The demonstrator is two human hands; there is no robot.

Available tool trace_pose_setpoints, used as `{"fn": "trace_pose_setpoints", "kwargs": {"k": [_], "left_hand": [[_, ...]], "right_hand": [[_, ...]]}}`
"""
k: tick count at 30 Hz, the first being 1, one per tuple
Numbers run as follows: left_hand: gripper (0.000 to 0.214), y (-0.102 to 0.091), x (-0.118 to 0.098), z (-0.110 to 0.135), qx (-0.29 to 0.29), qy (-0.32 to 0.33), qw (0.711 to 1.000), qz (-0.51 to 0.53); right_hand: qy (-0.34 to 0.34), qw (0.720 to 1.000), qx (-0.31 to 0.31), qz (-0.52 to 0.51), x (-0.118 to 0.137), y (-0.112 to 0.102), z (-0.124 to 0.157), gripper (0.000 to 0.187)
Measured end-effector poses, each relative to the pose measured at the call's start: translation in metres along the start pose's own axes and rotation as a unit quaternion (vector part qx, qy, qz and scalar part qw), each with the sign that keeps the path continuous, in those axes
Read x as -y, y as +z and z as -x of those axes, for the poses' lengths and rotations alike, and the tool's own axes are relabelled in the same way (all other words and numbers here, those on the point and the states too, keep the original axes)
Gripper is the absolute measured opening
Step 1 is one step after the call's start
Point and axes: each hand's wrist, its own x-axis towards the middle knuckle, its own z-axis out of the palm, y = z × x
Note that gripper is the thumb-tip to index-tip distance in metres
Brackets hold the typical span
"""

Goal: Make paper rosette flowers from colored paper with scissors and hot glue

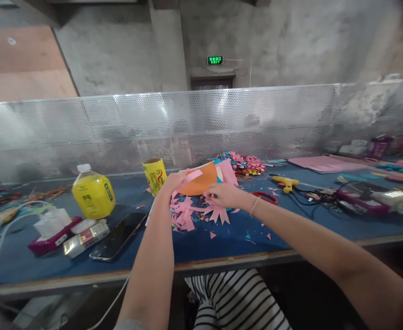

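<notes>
My left hand (174, 184) is closed on a pink paper strip (193, 176), beside an orange paper sheet (204, 178). Over the lower edge of that sheet, my right hand (223, 196) has its fingers pinched together; whatever lies between them is too small and blurred to make out. Pink cut paper pieces (184, 214) with pointed ends are heaped below both hands. Behind the right hand, a larger pink sheet (228, 172) leans by the orange one. A pair of red-handled scissors (266, 197) rests right of the right wrist.
A yellow glue gun (285, 183) with its cable lies right. A pile of pink and blue paper bows (244, 162) stands behind. Leftward are a yellow cardboard tube (155, 175), a yellow-labelled jug (93, 195), a phone (118, 237) and a tissue pack (54, 231). A perforated metal screen (118, 133) borders the table.
</notes>
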Motion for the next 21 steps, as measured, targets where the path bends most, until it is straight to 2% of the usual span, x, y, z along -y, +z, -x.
{"fn": "trace_pose_setpoints", "kwargs": {"k": [4,5,6,8,11,13,16,18,19,21], "left_hand": [[0.013,0.007,-0.007,0.004,-0.052,-0.052,0.992,0.102],[0.008,0.009,-0.009,0.005,-0.074,-0.083,0.973,0.203],[0.006,0.012,-0.012,0.007,-0.072,-0.107,0.949,0.286],[0.015,0.016,-0.016,0.008,-0.078,-0.109,0.909,0.394],[0.026,0.023,-0.02,0.006,-0.109,-0.099,0.885,0.442],[0.028,0.028,-0.022,0.004,-0.132,-0.09,0.886,0.435],[0.022,0.034,-0.023,0.002,-0.141,-0.049,0.91,0.387],[0.016,0.037,-0.025,0.003,-0.147,-0.015,0.924,0.352],[0.014,0.038,-0.027,0.003,-0.152,-0.001,0.929,0.338],[0.015,0.039,-0.032,0.005,-0.16,0.014,0.935,0.318]], "right_hand": [[-0.031,0.999,0.034,0.018,0.025,0.028,-0.014,0.02],[-0.043,0.998,0.044,0.019,0.028,0.031,-0.014,0.022],[-0.047,0.997,0.052,0.02,0.028,0.032,-0.014,0.024],[-0.029,0.997,0.062,0.022,0.02,0.026,-0.01,0.027],[0.05,0.996,0.067,0.039,-0.01,-0.001,0.005,0.025],[0.151,0.984,0.068,0.062,-0.036,-0.024,0.02,0.024],[0.282,0.944,0.109,0.133,-0.069,-0.049,0.046,0.02],[0.357,0.9,0.214,0.129,-0.085,-0.053,0.06,0.018],[0.378,0.885,0.246,0.117,-0.092,-0.05,0.065,0.017],[0.397,0.876,0.26,0.084,-0.101,-0.04,0.07,0.016]]}}
